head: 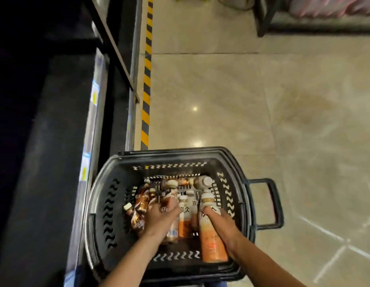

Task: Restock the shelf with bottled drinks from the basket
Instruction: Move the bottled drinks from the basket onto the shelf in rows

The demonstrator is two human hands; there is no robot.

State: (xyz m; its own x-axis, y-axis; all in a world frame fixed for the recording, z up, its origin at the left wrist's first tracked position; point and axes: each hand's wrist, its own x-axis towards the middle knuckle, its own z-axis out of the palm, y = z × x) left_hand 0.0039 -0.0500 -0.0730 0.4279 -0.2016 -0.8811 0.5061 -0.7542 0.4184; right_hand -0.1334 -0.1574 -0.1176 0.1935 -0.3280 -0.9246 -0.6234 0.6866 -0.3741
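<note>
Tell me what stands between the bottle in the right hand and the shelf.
The left hand, gripping a second bottle, and the basket's left wall lie between the orange bottle in the right hand and the shelf. Nothing else visible.

Both hands reach into the black basket (109, 172): the left hand (159, 219) and right hand (223, 228) each grip a bottle.
</note>
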